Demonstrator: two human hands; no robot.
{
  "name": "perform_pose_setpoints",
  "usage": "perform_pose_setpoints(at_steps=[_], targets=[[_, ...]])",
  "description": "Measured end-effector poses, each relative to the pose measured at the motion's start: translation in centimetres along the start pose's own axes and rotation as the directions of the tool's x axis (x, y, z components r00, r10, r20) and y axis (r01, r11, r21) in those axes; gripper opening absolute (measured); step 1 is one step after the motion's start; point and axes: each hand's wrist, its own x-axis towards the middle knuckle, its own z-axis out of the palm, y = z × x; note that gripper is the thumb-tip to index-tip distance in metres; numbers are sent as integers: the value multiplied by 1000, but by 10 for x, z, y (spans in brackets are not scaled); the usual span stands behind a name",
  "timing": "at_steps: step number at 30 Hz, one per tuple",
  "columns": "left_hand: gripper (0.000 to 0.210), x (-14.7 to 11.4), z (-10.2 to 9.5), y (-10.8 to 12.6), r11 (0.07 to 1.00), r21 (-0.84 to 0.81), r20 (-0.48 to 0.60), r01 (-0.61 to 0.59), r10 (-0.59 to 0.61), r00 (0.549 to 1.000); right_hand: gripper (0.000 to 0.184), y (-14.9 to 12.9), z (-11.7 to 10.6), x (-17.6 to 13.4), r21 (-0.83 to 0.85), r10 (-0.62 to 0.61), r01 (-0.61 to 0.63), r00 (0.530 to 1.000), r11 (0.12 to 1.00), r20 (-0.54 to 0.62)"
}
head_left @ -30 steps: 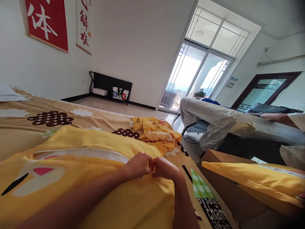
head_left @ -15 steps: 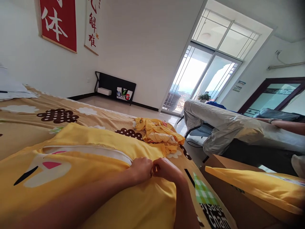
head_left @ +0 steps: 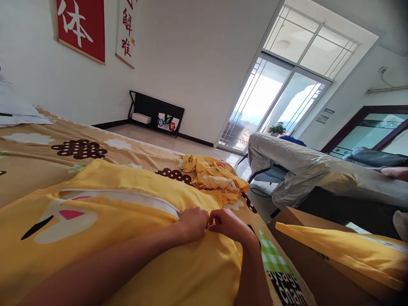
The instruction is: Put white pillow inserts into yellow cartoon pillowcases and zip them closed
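A yellow pillowcase (head_left: 153, 267) with a printed animal face lies across the bed in front of me. A long slit along its upper part gapes, and a white inner pillow (head_left: 127, 196) shows through it. My left hand (head_left: 193, 224) is closed on the fabric at the right end of this slit. Close beside it, my right hand (head_left: 228, 225) pinches the same edge, fingertips almost touching the left ones. Whether a zipper pull is between the fingers is hidden. Just beyond the hands lies a crumpled heap of yellow cloth (head_left: 213, 176).
The bed (head_left: 149, 157) has a tan patterned sheet. To the right, another yellow pillow (head_left: 344, 246) rests on a cardboard box (head_left: 296, 216). Behind the box stands a plastic-covered piece of furniture (head_left: 293, 157), with another person's hand (head_left: 395, 172) at its far right.
Both hands have shifted slightly right along the slit's edge, still close together on the fabric. The view has tilted a little. The other person's arm has drawn back toward the right.
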Motion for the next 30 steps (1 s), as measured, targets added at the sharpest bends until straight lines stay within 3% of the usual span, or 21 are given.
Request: perform_pose_setpoints(at_steps=[5,8,18,24,30], targets=[[25,-2,-2,3,1000,-6,-12,-24,24,1000,1,-3,2,0,-30,-56,56,998,998,-2],[30,-3,-1,4,1000,-8,3,-22,22,1000,5,-4,3,1,-27,-87,87,996,996,-7],[24,-3,-16,4,999,40,-1,-16,16,1000,19,19,1,4,191,-114,110,994,975,8],[16,-18,-44,-21,996,74,-21,57,-56,998,26,30,-1,4,299,-102,73,991,951,82],[14,-58,-77,-66,984,127,-123,126,-110,986,24,25,0,5,289,-113,87,991,953,76]])
